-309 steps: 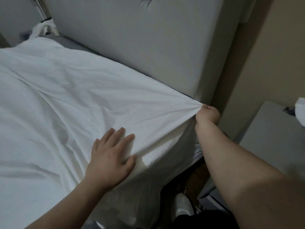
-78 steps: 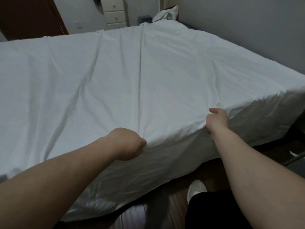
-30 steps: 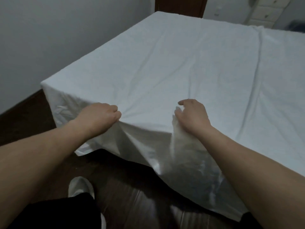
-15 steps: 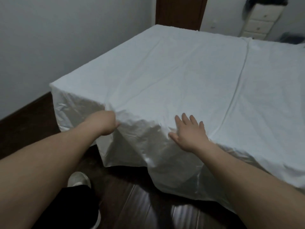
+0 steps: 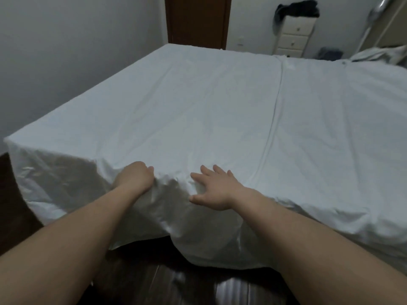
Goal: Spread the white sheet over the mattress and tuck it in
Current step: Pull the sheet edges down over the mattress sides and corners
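Observation:
The white sheet (image 5: 220,111) covers the whole top of the mattress, which is hidden under it, and hangs loose down the near side toward the floor. A long crease runs from the far edge to the near edge right of the middle. My left hand (image 5: 134,178) grips a bunch of the sheet at the near top edge, fingers curled into the cloth. My right hand (image 5: 214,189) lies flat on the sheet beside it, fingers spread straight over the edge.
A grey wall (image 5: 66,51) runs along the bed's left side. A brown door (image 5: 197,20) stands beyond the far end, with a white drawer unit (image 5: 291,36) right of it. Crumpled bedding (image 5: 378,55) lies at the far right. Dark wooden floor (image 5: 154,282) is below.
My right hand let go of the sheet edge and now lies flat on it. My left hand kept its grip. The view lifted to show more of the bed.

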`<act>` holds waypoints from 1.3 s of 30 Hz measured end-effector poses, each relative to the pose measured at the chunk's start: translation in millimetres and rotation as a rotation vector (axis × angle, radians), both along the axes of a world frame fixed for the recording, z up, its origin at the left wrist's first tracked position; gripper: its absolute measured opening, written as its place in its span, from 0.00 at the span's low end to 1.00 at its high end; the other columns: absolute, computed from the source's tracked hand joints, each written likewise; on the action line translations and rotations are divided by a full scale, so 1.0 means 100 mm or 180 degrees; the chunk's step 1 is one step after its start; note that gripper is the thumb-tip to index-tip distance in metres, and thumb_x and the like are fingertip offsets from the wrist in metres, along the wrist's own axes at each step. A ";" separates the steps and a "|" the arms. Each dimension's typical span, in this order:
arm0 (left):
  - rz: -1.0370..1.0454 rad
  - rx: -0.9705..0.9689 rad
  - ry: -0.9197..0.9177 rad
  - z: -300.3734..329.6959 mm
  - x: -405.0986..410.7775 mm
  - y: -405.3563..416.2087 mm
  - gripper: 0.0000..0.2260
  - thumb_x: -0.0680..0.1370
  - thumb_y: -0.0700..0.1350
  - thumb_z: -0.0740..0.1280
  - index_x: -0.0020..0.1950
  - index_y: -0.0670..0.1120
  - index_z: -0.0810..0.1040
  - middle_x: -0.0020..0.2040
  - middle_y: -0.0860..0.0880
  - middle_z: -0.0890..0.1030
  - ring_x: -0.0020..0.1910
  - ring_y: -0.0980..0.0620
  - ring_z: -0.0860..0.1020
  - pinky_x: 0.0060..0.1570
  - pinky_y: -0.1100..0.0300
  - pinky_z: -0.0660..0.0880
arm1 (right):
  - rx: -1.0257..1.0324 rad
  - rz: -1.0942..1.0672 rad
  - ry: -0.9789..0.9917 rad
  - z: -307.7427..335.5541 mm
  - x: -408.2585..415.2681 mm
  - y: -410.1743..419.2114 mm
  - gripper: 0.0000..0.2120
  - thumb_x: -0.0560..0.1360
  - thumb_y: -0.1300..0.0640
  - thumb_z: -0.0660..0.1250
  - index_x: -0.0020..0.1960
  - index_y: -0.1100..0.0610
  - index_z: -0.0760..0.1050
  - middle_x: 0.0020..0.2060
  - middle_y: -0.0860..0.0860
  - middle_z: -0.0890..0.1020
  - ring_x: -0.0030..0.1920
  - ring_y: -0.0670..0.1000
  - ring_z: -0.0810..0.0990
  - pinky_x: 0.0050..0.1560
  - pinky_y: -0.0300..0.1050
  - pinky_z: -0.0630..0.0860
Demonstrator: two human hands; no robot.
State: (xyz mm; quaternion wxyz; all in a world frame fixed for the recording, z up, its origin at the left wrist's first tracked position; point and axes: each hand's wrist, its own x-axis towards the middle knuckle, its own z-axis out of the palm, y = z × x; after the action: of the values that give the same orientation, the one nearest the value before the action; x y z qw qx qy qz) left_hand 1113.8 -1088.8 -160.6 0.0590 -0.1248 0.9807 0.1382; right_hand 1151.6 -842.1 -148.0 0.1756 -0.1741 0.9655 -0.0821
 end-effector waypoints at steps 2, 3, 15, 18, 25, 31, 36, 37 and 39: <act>-0.0181 -0.0149 0.0040 0.02 -0.08 -0.04 0.14 0.82 0.48 0.58 0.45 0.42 0.76 0.56 0.37 0.81 0.49 0.39 0.76 0.47 0.53 0.70 | 0.0029 0.0041 -0.0031 0.03 -0.05 0.01 0.38 0.76 0.28 0.59 0.81 0.40 0.56 0.83 0.48 0.56 0.82 0.60 0.52 0.79 0.66 0.53; -0.0228 -0.0213 0.0091 0.07 -0.09 -0.06 0.12 0.80 0.48 0.60 0.41 0.43 0.74 0.53 0.38 0.81 0.46 0.40 0.75 0.44 0.53 0.69 | 0.0087 0.0073 0.0059 0.08 -0.08 0.01 0.35 0.76 0.27 0.58 0.79 0.40 0.62 0.80 0.48 0.63 0.80 0.61 0.59 0.77 0.65 0.60; -0.0180 -0.0671 -0.0676 0.30 -0.90 -0.66 0.18 0.70 0.57 0.65 0.35 0.42 0.82 0.38 0.45 0.81 0.40 0.45 0.79 0.43 0.55 0.76 | -0.0646 -0.0608 0.0771 0.10 -1.06 -0.45 0.23 0.82 0.40 0.58 0.72 0.48 0.72 0.74 0.50 0.70 0.79 0.58 0.59 0.77 0.70 0.51; -0.0371 -0.0567 -0.0933 0.41 -0.96 -0.61 0.21 0.73 0.57 0.66 0.31 0.41 0.83 0.31 0.47 0.84 0.37 0.45 0.82 0.40 0.58 0.76 | -0.0627 -0.0659 0.0565 -0.10 -1.07 -0.49 0.24 0.81 0.37 0.55 0.70 0.49 0.69 0.79 0.52 0.62 0.82 0.60 0.49 0.75 0.76 0.44; -0.0676 -0.0411 -0.0664 0.43 -0.73 -0.62 0.15 0.75 0.54 0.66 0.35 0.45 0.80 0.32 0.49 0.82 0.36 0.48 0.81 0.42 0.55 0.78 | -0.0347 -0.0632 0.0680 -0.23 -0.85 -0.45 0.31 0.82 0.35 0.43 0.82 0.45 0.50 0.84 0.49 0.47 0.83 0.57 0.40 0.77 0.72 0.39; -0.0987 -0.0462 -0.0526 0.50 -0.47 -0.63 0.17 0.79 0.51 0.59 0.36 0.44 0.78 0.34 0.47 0.82 0.37 0.47 0.80 0.43 0.53 0.78 | -0.0100 -0.0775 0.0617 -0.19 -0.77 -0.35 0.31 0.82 0.34 0.43 0.83 0.44 0.51 0.84 0.48 0.48 0.83 0.57 0.42 0.77 0.73 0.42; -0.0842 -0.0509 -0.0288 0.54 -0.19 -1.19 0.20 0.82 0.57 0.57 0.38 0.45 0.75 0.36 0.47 0.80 0.36 0.48 0.77 0.38 0.54 0.73 | -0.0164 -0.1573 0.0303 0.09 -0.67 -0.91 0.25 0.81 0.42 0.53 0.75 0.51 0.66 0.75 0.53 0.68 0.77 0.63 0.60 0.74 0.70 0.56; -0.0626 -0.0389 -0.0073 0.54 -0.17 -1.37 0.19 0.82 0.55 0.58 0.39 0.44 0.74 0.37 0.46 0.80 0.37 0.47 0.77 0.35 0.55 0.70 | -0.0281 -0.1454 0.0432 0.16 -0.68 -1.10 0.25 0.81 0.42 0.54 0.74 0.51 0.67 0.73 0.52 0.70 0.76 0.61 0.62 0.74 0.68 0.58; -0.0126 -0.0064 0.0199 0.50 -0.11 -1.75 0.16 0.80 0.54 0.60 0.41 0.43 0.75 0.39 0.43 0.82 0.36 0.46 0.77 0.33 0.56 0.67 | -0.0438 -0.0927 0.0702 0.22 -0.65 -1.54 0.25 0.81 0.42 0.56 0.75 0.50 0.68 0.74 0.51 0.71 0.76 0.59 0.64 0.75 0.66 0.61</act>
State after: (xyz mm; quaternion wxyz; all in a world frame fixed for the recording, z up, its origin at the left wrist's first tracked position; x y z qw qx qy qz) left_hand 1102.7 -1263.9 -110.1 0.0299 -0.1016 0.9857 0.1310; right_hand 1086.8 -995.8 -125.6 0.0426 -0.0521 0.9860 -0.1528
